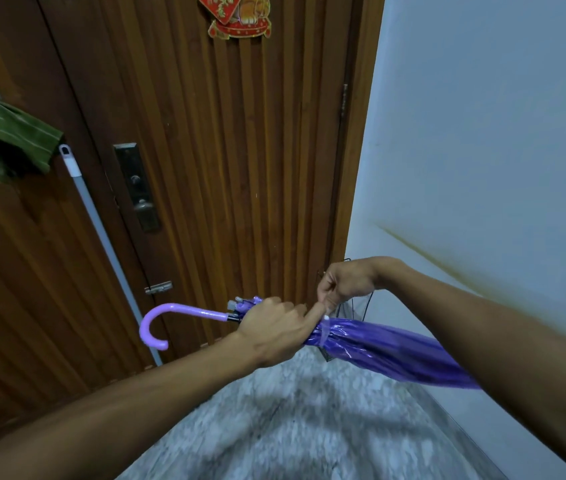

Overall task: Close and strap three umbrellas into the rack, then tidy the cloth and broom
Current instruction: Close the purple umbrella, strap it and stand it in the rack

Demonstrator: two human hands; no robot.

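left hand [274, 332]: you're gripping the furled purple umbrella [389, 351] near its handle end, keeping the folds bunched for strapping.
right hand [342, 284]: you're pinching the pale strap [323, 329] above the canopy, fingers curled.
umbrella: glossy plastic, lilac hooked handle [163, 320], lying across mid-air.
rack [354, 306]: thin dark wire by the wall, mostly hidden.
broom [101, 233]: grey pole leaning on the ribbed wooden door [222, 150].
cloth [14, 140]: green striped, draped over the broom top.

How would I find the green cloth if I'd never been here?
Look at the big brown wooden slatted door. Go left of its dark metal lock plate, to the top of the pale grey broom handle leaning there. The striped green cloth hangs crumpled beside that handle's white tip, the only green, soft thing on the wood.
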